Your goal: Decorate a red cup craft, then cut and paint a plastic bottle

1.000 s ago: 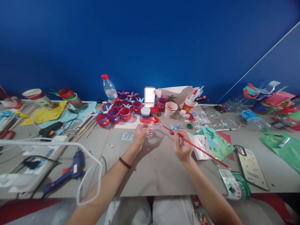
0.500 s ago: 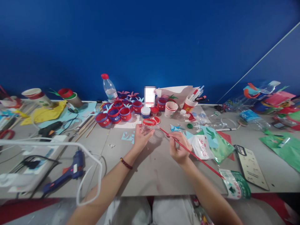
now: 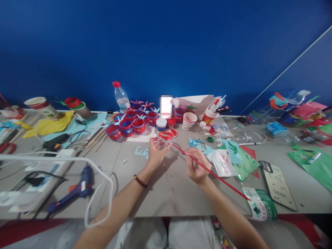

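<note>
My left hand (image 3: 156, 155) is closed around a small clear plastic cup-like piece (image 3: 162, 143) with red paint along its rim. In my right hand (image 3: 197, 165) is a long red-handled paintbrush (image 3: 224, 178), pinched near its front and slanting down to the right. The brush tip meets or nearly meets the right side of the clear piece; actual contact is hard to make out. Just behind lie a red-smeared lid (image 3: 173, 133), an open jar of red paint (image 3: 171, 122) and a white-lidded jar (image 3: 161, 124).
Several red-and-blue cup rings (image 3: 126, 128) crowd the back left by a bottle (image 3: 121, 97). A paper cup (image 3: 189, 121) stands behind my right hand. On the left are a glue gun (image 3: 77, 188) and a power strip (image 3: 52, 176); on the right, a phone (image 3: 279, 186).
The brush tip has shifted left and slightly down toward the clear piece, my right hand following a little. The clear piece has turned slightly in my left hand.
</note>
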